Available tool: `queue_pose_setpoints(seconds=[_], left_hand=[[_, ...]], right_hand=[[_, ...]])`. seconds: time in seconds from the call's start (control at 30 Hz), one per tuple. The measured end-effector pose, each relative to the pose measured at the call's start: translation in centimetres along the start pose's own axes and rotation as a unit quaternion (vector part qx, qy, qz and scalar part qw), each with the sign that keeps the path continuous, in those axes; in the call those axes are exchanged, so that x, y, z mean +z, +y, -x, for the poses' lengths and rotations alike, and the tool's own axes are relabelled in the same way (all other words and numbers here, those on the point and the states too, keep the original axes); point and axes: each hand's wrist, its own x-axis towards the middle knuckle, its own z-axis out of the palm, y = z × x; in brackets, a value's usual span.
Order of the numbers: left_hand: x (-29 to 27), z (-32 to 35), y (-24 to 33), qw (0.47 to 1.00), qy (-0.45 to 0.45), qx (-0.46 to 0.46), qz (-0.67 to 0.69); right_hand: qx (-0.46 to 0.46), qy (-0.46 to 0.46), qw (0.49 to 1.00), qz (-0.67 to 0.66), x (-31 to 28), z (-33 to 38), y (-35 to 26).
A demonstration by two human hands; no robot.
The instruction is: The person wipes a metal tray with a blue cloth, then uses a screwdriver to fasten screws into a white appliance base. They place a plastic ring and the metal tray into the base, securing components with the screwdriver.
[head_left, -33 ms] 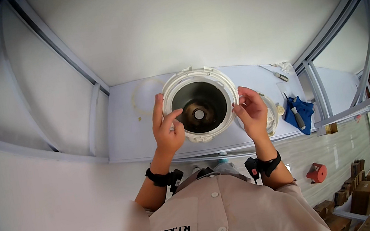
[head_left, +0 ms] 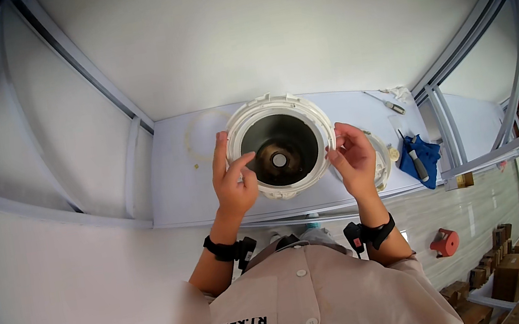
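Observation:
A round rice cooker body (head_left: 280,122) stands on the white table in front of me, its white plastic rim upward. Down inside the dull grey metal well, a brownish, stained bottom (head_left: 278,144) surrounds a pale round centre. My left hand (head_left: 236,182) is on the rim's left side, one finger stretched along the outside and others bent over the edge. On the right side, my right hand (head_left: 356,157) has its thumb and fingers closed about the rim. Beside that hand lies a white round lid-like part (head_left: 380,161), partly hidden by the hand.
At the table's (head_left: 174,195) right are a screwdriver (head_left: 392,106) and a blue cloth (head_left: 429,153) with a grey-handled tool (head_left: 418,165) on it. A pale ring (head_left: 189,139) lies behind my left hand. Frame posts flank the table; a red stool (head_left: 445,243) and boxes (head_left: 510,275) stand lower right.

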Motion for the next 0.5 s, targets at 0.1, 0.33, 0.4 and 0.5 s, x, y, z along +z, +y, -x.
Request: queue_pose_setpoints(seconds=[0.1, 0.33, 0.4, 0.5], left_hand=[[-0.5, -0.1, -0.5, 0.998, 0.033, 0.014, -0.048], [-1.5, 0.2, -1.9, 0.991, 0.103, -0.024, -0.088], [-1.9, 0.3, -1.9, 0.99, 0.105, -0.051, -0.083], [-2.5, 0.5, -1.4, 0.988, 0.106, -0.06, -0.097]], right_hand=[[-0.027, -0.017, 0.999, -0.012, 1.8, 0.8, -2.4], [-0.137, -0.175, 0.97, 0.103, 3.8, 0.6, -5.8], [-0.138, -0.212, 0.964, 0.08, 4.6, 0.9, -5.9], [-0.144, -0.251, 0.955, 0.056, 5.9, 1.4, -6.2]])
